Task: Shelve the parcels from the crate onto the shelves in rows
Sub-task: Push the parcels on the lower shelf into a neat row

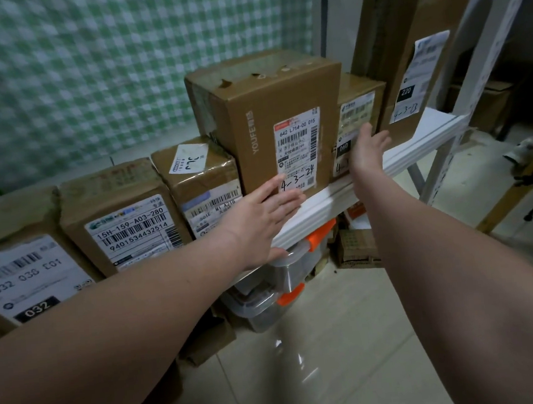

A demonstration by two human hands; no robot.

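Note:
A tall brown parcel [261, 118] marked 4-3-24 stands upright on the white shelf [323, 206], in a row of cardboard parcels. My left hand [260, 215] lies flat with straight fingers against the lower front of this parcel. My right hand [367, 151] is open, fingers extended, at the parcel's right front edge, in front of a smaller parcel [360, 110]. To the left stand three lower parcels [124, 214]; at the far right a tall narrow parcel [412, 44] stands upright. The crate is not in view.
Clear plastic bins with orange latches [284, 277] and a small carton [356, 248] sit under the shelf. A white shelf upright [498, 62] rises at the right. A green checked curtain [86, 72] hangs behind. Glossy tiled floor [320, 358] lies below.

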